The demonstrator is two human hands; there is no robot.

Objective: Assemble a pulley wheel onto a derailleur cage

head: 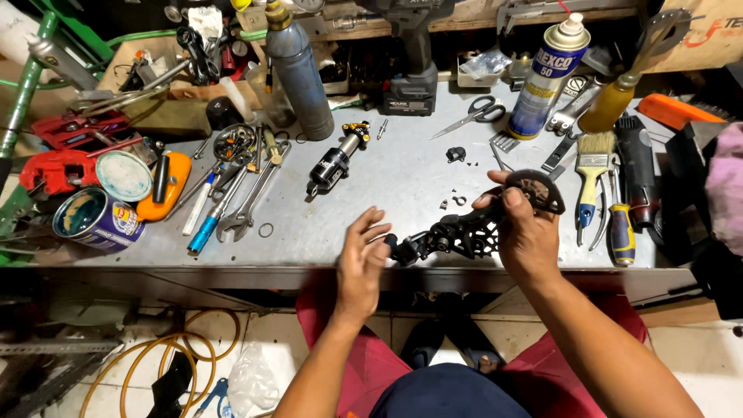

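Holding: right hand (526, 236) wraps a black bicycle derailleur (472, 224) just above the front edge of the surface (402, 186); its grip is pressed around the cage, thumb on the toothed pulley end.
Left hand: left hand (361, 263) hovers beside the derailleur's lower end, fingers spread and loose, pinching nothing; whether the fingertips touch the part cannot be told.
Derailleur: matte black, openwork cage, angular and knobbly, tilted from low left up to high right.
Surface: dull grey sheet metal, scuffed, with a straight front lip.
Loose bits: small dark parts (455, 200) lie on bare metal just behind the derailleur.
Left clutter: chrome spanners (248, 203), a blue-handled tool (207, 228) and a round open tin (97, 219) crowd the left side.
Middle: a black shock absorber (334, 161) lies slanted, well apart from the hands.
Right edge: a paintbrush (594, 166) with pale bristles and a screwdriver (621, 232) lie just beside the right hand.
Back: a tall spray can (548, 77) and scissors (474, 114) stand clear.
Open room: bare metal between shock absorber and derailleur.
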